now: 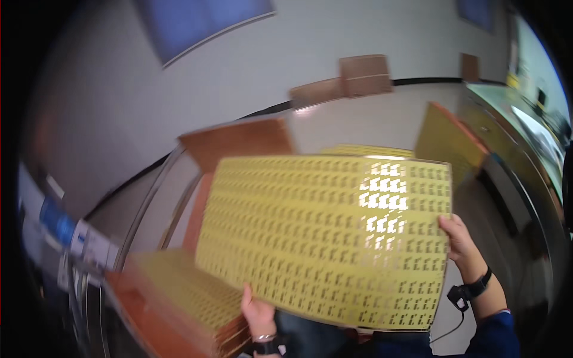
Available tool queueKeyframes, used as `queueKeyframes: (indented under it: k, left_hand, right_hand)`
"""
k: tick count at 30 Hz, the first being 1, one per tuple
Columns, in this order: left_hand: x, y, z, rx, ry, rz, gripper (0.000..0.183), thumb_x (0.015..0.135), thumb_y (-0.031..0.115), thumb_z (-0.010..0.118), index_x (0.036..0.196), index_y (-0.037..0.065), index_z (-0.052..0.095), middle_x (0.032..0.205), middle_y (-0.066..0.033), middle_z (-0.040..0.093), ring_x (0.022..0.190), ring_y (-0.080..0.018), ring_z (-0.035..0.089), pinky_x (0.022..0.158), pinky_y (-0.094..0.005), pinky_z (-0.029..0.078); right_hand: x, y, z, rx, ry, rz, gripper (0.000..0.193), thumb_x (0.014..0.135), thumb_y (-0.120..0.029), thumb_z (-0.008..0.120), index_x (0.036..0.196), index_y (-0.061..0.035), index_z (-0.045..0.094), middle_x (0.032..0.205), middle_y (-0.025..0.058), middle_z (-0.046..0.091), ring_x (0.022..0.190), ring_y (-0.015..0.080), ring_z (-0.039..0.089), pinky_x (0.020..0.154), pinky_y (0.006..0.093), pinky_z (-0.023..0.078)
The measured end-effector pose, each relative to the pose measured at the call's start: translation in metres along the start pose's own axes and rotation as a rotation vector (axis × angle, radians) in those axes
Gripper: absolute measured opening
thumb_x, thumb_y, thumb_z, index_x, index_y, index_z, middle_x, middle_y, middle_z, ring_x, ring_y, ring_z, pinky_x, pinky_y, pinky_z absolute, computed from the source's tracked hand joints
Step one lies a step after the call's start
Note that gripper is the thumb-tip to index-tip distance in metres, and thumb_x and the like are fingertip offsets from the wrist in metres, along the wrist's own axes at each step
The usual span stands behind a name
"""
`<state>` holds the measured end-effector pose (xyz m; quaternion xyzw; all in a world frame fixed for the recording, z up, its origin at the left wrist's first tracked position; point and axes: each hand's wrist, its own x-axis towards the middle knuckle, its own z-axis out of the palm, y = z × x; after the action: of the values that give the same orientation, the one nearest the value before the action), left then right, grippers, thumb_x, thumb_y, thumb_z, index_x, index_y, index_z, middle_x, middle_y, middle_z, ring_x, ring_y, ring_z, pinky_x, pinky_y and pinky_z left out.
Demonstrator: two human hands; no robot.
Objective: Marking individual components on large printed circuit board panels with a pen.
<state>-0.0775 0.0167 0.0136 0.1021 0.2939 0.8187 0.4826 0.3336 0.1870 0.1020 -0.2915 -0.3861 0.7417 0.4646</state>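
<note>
**Yellow panel held up in both hands**

Head view: both hands grip one large yellow sheet [325, 238] printed with rows of small dark marks, tilted up toward the camera. The left hand [258, 313] has its fingers closed on the lower edge; the right hand [458, 238] has its fingers curled round the right edge. Below and left of the left fingers sits a stack of similar yellow sheets [179, 292] on brown boards. Beyond the right fingers another yellow panel [441, 140] leans upright on the pale surface [352, 128]. The step looks like lifting or inspecting one sheet; any next move needs a level, two-handed carry.
</note>
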Motion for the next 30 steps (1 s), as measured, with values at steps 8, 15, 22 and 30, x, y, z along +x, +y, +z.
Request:
queueKeyframes:
  k: [8,15,22,30]
  left_hand:
    - [-0.082,-0.005,0.026,0.147,-0.075,-0.158,0.054,0.096,0.026,0.043,0.141,0.002,0.026,0.138,-0.0151,0.040,0.121,-0.0258,0.045,0.101,-0.0424,0.039]
    - [-0.141,-0.002,-0.027,0.312,-0.047,-0.369,0.050,0.097,0.029,0.043,0.136,-0.002,0.036,0.130,-0.0184,0.048,0.115,-0.0283,0.051,0.098,-0.0418,0.042]
    - [-0.150,0.002,-0.044,0.271,-0.008,-0.364,0.042,0.098,0.024,0.043,0.132,0.000,0.042,0.128,-0.0176,0.051,0.114,-0.0264,0.052,0.096,-0.0399,0.043]
    - [-0.117,-0.016,-0.024,0.347,-0.051,-0.438,0.035,0.098,0.020,0.042,0.125,-0.001,0.046,0.123,-0.0162,0.053,0.111,-0.0255,0.053,0.095,-0.0400,0.044]
  right_hand:
    - [0.059,0.038,0.089,-0.039,-0.208,0.052,0.042,0.093,-0.017,0.053,0.129,0.0011,0.040,0.125,0.0126,0.054,0.111,0.0205,0.055,0.094,0.0366,0.048]
    - [0.138,0.178,0.225,-0.507,-0.247,-0.113,0.034,0.093,-0.030,0.055,0.097,0.0035,0.060,0.071,-0.0009,0.056,0.059,0.0085,0.048,0.051,0.0262,0.040]
    - [0.130,0.299,0.250,-0.908,-0.519,-0.072,0.044,0.094,-0.036,0.051,0.083,0.0057,0.059,0.060,0.0088,0.056,0.050,0.0194,0.048,0.049,0.0376,0.041]
    - [0.082,0.306,0.271,-0.669,-1.012,-0.236,0.053,0.093,-0.013,0.048,0.143,-0.0170,0.030,0.126,0.0227,0.052,0.113,0.0291,0.054,0.099,0.0361,0.040]
